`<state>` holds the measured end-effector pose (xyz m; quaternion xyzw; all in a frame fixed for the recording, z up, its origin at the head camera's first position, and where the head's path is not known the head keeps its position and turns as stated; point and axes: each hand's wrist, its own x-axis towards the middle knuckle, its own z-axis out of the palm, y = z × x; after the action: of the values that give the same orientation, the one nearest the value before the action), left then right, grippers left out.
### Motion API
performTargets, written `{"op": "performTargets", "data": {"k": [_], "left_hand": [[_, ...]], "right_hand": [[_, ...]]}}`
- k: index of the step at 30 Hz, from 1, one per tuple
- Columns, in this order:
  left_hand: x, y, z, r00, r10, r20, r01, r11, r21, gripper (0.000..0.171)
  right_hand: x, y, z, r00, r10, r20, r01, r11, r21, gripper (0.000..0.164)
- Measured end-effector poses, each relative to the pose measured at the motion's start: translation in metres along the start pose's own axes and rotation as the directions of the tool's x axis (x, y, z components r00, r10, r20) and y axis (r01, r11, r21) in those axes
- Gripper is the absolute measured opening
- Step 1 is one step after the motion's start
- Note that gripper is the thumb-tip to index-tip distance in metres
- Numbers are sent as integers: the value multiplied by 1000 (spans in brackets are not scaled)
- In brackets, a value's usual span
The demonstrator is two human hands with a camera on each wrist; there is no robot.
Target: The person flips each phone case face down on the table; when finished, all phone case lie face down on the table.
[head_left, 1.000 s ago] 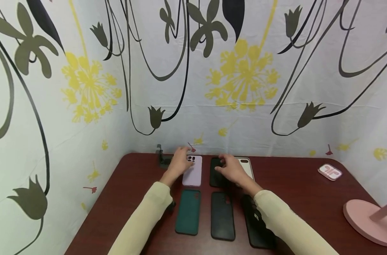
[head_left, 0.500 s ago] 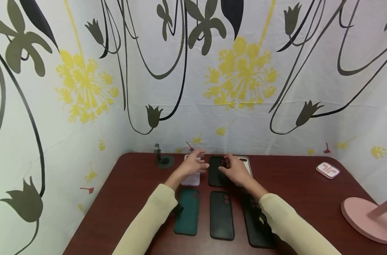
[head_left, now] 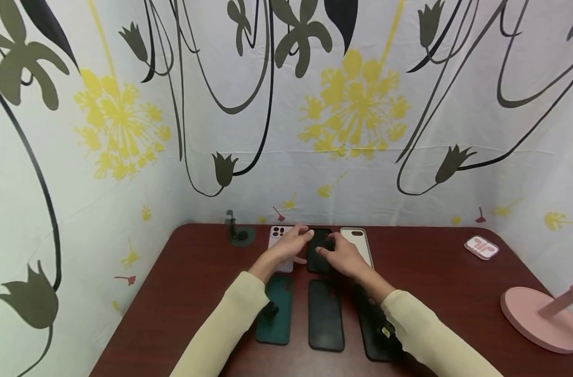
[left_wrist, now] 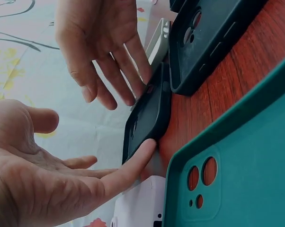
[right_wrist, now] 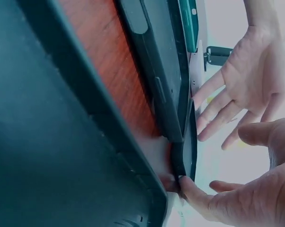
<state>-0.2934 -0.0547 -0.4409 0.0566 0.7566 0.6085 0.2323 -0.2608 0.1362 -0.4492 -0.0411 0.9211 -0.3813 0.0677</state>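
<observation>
Both hands are at a black phone case (head_left: pixel 317 256) lying in the back row of the table. My left hand (head_left: pixel 291 246) is at its left side, over a lilac phone case (head_left: pixel 274 242). In the left wrist view, that hand's lowest finger reaches the edge of the black case (left_wrist: pixel 149 113), fingers mostly straight. My right hand (head_left: pixel 345 255) is at the other side, beside a white case (head_left: pixel 359 241). The right wrist view shows one right fingertip (right_wrist: pixel 186 183) right at the rim of the black case (right_wrist: pixel 189 153). Neither hand grips it.
In the front row lie a teal case (head_left: pixel 276 327), a dark case (head_left: pixel 326 319) and a black case (head_left: pixel 373 335) partly under the right forearm. A small dark stand (head_left: pixel 241 235) is back left. To the right are a pink-white item (head_left: pixel 481 247) and a pink round base (head_left: pixel 527 319).
My left hand has moved right, from the lilac case to the left edge of the black case, uncovering the dark stand. My right hand has stayed around the black case. The view has shifted slightly.
</observation>
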Motion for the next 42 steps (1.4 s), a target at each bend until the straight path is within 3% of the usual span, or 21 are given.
{"op": "performTargets", "data": {"k": [8,28,31,36,42], "left_hand": [[1,1,4,998,-52,-32,54,997,49,71],[3,8,7,996,-66,-59,69,996,48,70],[2,7,6,996,-73,-60,74,997,21,70],[-1,6,4,995,-85,-58,79,992,-97,72],[0,6,-2,997,-80,-12,74,959,-274,76]], "right_hand": [[-3,-2,2,999,17,32,-18,999,28,62],[2,4,6,1000,-8,27,8,1000,23,66],[3,4,7,999,-28,17,28,999,34,67],[2,3,9,999,-31,22,30,998,53,67],[2,3,9,999,-17,39,15,998,68,66]]}}
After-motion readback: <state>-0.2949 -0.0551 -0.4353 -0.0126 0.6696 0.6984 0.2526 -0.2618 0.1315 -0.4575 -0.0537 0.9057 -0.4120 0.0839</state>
